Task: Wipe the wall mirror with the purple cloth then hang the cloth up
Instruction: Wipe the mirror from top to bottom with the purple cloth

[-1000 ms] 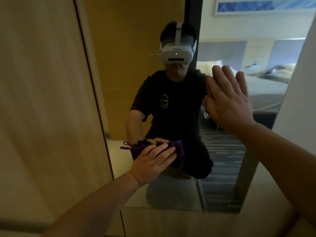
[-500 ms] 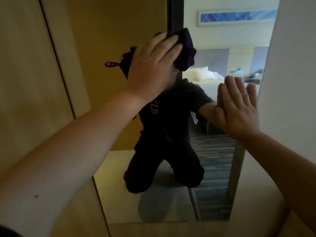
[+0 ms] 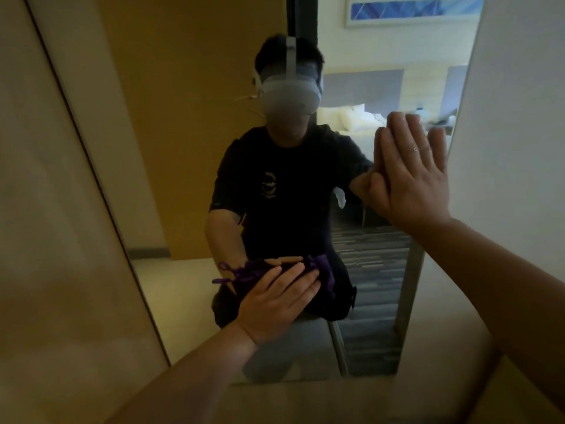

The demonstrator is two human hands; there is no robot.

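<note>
While the left hand (image 3: pixel 276 301) presses the purple cloth (image 3: pixel 318 272) flat against the lower part of the wall mirror (image 3: pixel 189 123), the right hand (image 3: pixel 409 175) braces open-palmed on the glass near its right edge.

Left fingers lie straight and together over the cloth, pushing it, not pinching; right fingers are straight and close together, holding nothing. Cloth looks soft, light and bunched, with a loose loop or tie (image 3: pixel 227 272) trailing off its left side. It will likely fold and slide under the palm, so flat, even pressure suits wiping. For hanging, my guess is that the loop is the natural place to take hold, pinched between thumb and finger. Mirror is rigid, smooth and fragile: keep pressure moderate. No hook or rail is visible, so where it hangs I cannot tell.
</note>
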